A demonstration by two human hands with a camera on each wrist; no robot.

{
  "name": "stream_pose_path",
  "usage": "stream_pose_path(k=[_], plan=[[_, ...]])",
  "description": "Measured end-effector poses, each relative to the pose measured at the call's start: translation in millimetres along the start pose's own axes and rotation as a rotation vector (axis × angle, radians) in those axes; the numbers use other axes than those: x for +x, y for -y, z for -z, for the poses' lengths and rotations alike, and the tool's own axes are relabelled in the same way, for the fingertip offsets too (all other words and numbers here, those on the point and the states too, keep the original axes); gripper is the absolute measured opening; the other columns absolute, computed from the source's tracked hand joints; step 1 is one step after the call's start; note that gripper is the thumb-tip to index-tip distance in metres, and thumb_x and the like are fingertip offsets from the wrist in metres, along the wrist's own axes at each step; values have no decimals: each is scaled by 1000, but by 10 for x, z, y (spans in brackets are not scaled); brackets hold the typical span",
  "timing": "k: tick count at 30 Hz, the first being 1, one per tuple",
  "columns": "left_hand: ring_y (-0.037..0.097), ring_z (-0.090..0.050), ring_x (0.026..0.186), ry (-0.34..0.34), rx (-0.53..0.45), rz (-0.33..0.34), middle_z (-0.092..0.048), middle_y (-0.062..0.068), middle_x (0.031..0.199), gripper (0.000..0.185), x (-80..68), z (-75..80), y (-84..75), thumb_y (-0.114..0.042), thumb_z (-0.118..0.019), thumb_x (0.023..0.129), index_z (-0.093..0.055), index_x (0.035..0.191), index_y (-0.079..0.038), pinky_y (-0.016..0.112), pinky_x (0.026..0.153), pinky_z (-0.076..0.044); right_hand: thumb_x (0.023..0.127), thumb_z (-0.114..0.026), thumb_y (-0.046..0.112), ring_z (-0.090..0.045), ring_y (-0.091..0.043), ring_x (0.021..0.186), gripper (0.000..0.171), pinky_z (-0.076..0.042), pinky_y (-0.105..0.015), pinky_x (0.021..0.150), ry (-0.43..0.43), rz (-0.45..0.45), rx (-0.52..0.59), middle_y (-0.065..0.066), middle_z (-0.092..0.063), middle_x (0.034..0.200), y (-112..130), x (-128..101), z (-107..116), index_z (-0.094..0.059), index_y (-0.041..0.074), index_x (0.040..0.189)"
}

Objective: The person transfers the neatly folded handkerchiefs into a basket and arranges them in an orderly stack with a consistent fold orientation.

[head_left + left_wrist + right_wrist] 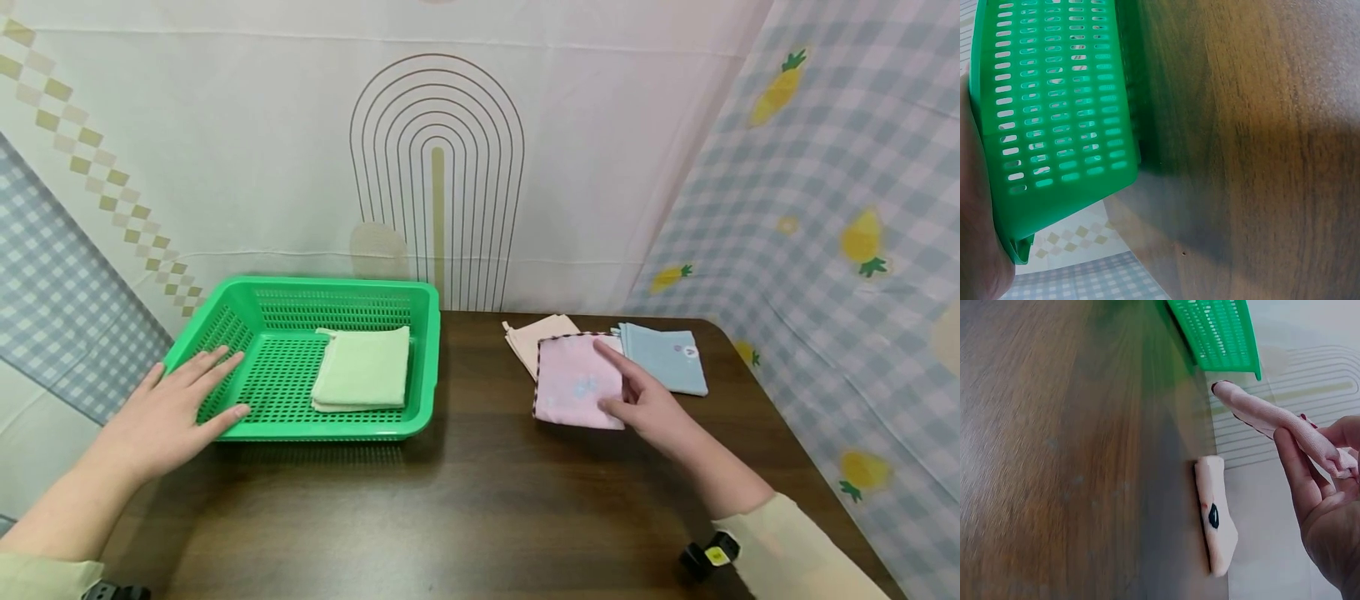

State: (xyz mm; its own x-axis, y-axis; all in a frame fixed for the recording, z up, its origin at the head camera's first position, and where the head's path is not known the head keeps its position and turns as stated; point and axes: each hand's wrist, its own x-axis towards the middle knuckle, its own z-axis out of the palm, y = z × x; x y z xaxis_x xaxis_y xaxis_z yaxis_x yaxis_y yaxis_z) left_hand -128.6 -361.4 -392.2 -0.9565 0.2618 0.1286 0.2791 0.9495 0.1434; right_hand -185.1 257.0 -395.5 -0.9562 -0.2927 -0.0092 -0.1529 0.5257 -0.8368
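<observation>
The right hand (651, 406) pinches the near right edge of the folded pink cloth (576, 381), while the left hand (174, 414) rests flat, fingers spread, on the green plastic basket (424, 350).

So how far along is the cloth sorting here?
One green cloth already lies in the green basket. The right hand pinches the pink cloth; the left hand rests on the basket's rim. The peach cloth and blue cloth remain on the table.

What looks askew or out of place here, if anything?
Nothing spilled or damaged. The peach cloth, pink cloth and blue cloth overlap in a loose fan, not a square stack; the right hand pinches the pink one. The green cloth lies flat in the basket.
</observation>
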Motion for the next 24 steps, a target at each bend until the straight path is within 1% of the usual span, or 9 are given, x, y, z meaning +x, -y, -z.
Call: stream_pose_path(k=[3,8,10,16,19,21,22,24], plan=[[47,-27,143,1,-1,1,-21,18,162,83,4,6,-6,-52,-57,96,-15,161,-22,55,117,16,91,-71,9,-41,-23,66,80,-43,-28,51,-1,12,26,-12,-41,82,44,32,-37,-32,33,156],[47,-28,142,1,-4,3,-21,18,162,83,7,3,-1,-52,-58,96,-16,161,-22,56,117,15,91,-71,8,-41,-23,66,80,-42,-29,51,5,39,60,-12,-41,88,141,82,-115,-32,32,156],[47,-27,142,1,-5,2,-21,18,162,83,7,-1,1,-52,-58,96,-16,161,-22,56,117,15,91,-70,8,-40,-23,67,79,-42,-28,51,9,42,69,-12,-40,90,174,98,-143,-32,33,156],[47,-27,142,-7,1,-2,-21,17,163,83,4,-11,15,-52,-58,96,-16,161,-22,55,117,16,92,-69,7,-39,-21,70,78,-40,-25,53,18,50,98,-12,-37,89,243,148,-233,-33,33,156],[46,-27,142,-7,3,-2,-21,17,163,83,2,-14,23,-52,-58,96,-15,161,-22,54,117,16,92,-69,8,-39,-22,70,77,-40,-25,53,19,48,102,-12,-38,91,275,171,-279,-33,34,155],[46,-27,142,-7,3,-2,-21,17,163,83,2,-16,23,-52,-58,96,-15,161,-22,54,117,16,92,-69,9,-40,-22,69,77,-41,-25,52,15,44,108,-13,-40,94,291,189,-306,-34,36,155],[46,-27,142,-6,2,-2,-21,18,163,83,2,-16,22,-52,-58,96,-15,161,-22,54,117,16,92,-69,9,-40,-23,69,77,-41,-25,52,12,46,109,-12,-43,101,300,197,-317,-34,37,155],[46,-27,142,-6,1,-2,-21,18,162,84,3,-16,17,-52,-58,96,-15,161,-21,55,117,16,92,-68,8,-39,-24,68,77,-40,-26,51,10,69,120,-12,-46,117,321,209,-337,-33,36,155]])
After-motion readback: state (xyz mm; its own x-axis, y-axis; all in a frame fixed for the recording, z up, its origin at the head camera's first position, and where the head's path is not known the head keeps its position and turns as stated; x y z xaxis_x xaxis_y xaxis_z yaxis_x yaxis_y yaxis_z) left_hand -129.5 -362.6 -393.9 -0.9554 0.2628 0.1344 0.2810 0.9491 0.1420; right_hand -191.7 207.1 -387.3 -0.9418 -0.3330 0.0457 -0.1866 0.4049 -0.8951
